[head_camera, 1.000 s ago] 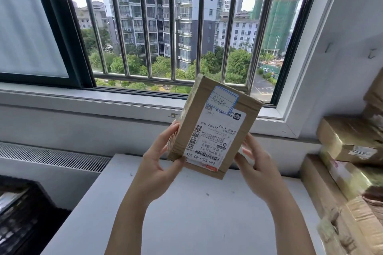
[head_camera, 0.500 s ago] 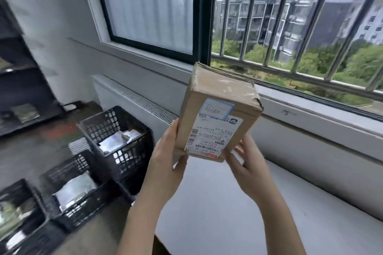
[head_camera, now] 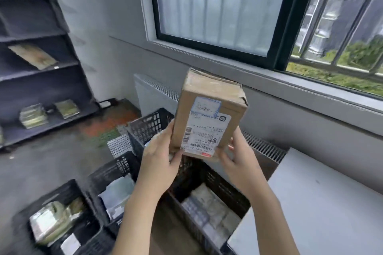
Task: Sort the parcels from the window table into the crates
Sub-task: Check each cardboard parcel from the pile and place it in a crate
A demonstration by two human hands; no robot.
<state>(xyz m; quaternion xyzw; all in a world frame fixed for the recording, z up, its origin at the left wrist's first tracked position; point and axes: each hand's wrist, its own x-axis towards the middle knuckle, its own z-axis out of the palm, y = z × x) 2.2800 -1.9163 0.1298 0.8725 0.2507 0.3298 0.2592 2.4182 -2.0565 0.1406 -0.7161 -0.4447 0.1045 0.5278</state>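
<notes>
A brown cardboard parcel [head_camera: 209,112] with a white shipping label stands upright in both my hands, above the black crates. My left hand [head_camera: 160,161] grips its lower left edge, thumb on the front. My right hand [head_camera: 238,159] holds its lower right side, fingers behind it. Directly below sits a black crate [head_camera: 223,184] holding several wrapped parcels. Another crate [head_camera: 113,174] lies to its left, a third [head_camera: 43,203] at the lower left, and a further one [head_camera: 145,126] behind my left hand. The white window table [head_camera: 321,203] is at the lower right.
A dark shelving unit [head_camera: 41,68] with a few parcels stands at the far left. A radiator cover [head_camera: 263,147] runs along the wall under the window. Bare grey floor lies between the shelves and the crates.
The view has swung left from the window table to the crates on the floor. The parcel stays upright in both hands and now hangs over the crates.
</notes>
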